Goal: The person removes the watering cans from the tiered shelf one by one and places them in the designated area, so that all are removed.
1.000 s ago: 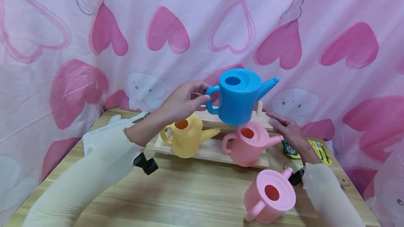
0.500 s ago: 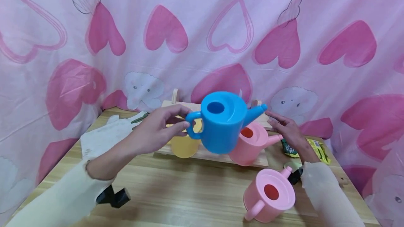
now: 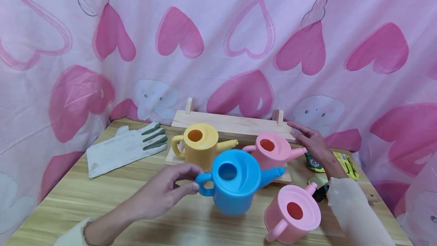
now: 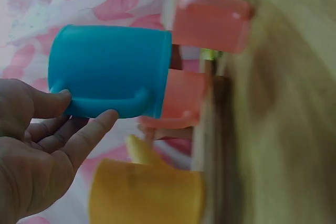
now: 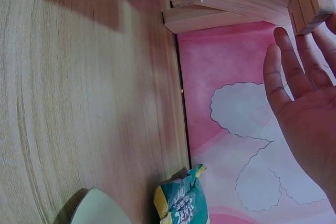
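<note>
My left hand [image 3: 164, 191] pinches the handle of a blue watering can [image 3: 233, 200], fingers and thumb around it. The can is held upright over the front of the table, spout to the right. My right hand [image 3: 312, 143] has its fingers extended, fingertips right at the end of a two-tier wooden shelf [image 3: 228, 122]. On the lower tier stand a yellow watering can [image 3: 201, 153] and a pink watering can [image 3: 273, 153], the pink one partly hidden behind the blue. Another pink watering can [image 3: 290, 215] sits on the table at the front right.
White gloves [image 3: 119, 153] with green fingertips lie on the left of the table [image 3: 68, 204]. At the right are a green packet [image 5: 186, 203], a yellow packet [image 3: 346, 164] and a pale green rounded thing [image 5: 100, 208]. A pink heart-print curtain [image 3: 218, 41] hangs behind.
My left hand has brought the blue watering can down and toward me, away from the shelf's upper tier. The yellow can and gloves show more fully. My right hand stays at the shelf's end.
</note>
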`<action>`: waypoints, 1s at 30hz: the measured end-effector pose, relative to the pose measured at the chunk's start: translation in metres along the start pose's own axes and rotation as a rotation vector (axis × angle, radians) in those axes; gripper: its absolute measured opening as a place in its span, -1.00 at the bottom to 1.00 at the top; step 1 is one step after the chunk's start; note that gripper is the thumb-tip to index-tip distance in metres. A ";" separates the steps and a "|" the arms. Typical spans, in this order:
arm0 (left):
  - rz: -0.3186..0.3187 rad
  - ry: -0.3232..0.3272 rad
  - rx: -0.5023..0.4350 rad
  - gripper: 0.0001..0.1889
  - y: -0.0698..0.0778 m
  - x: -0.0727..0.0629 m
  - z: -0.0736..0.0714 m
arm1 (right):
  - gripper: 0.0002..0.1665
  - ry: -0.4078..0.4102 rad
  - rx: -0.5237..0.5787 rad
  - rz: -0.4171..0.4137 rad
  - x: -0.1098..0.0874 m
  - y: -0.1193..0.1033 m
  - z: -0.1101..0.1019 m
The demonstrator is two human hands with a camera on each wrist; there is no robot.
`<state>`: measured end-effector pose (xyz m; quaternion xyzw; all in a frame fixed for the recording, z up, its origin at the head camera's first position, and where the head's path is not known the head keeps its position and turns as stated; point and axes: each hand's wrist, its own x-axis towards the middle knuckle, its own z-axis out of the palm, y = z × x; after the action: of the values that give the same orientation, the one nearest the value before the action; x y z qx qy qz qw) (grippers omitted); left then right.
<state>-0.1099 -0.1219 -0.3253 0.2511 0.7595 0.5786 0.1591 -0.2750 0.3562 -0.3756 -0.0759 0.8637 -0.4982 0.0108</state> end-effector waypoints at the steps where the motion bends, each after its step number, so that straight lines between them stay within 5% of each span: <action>1: -0.003 -0.004 0.008 -0.81 -0.004 -0.002 0.003 | -0.28 -0.001 0.003 -0.004 0.000 0.000 0.000; 18: -0.051 -0.016 0.030 -0.85 -0.058 -0.003 0.023 | -0.23 0.008 -0.038 0.019 -0.002 0.000 0.001; 30: -0.086 -0.040 0.022 -0.86 -0.074 0.009 0.027 | -0.27 0.000 -0.037 0.004 0.000 0.002 -0.001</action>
<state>-0.1176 -0.1101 -0.4031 0.2314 0.7725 0.5577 0.1964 -0.2757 0.3576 -0.3766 -0.0744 0.8730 -0.4819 0.0103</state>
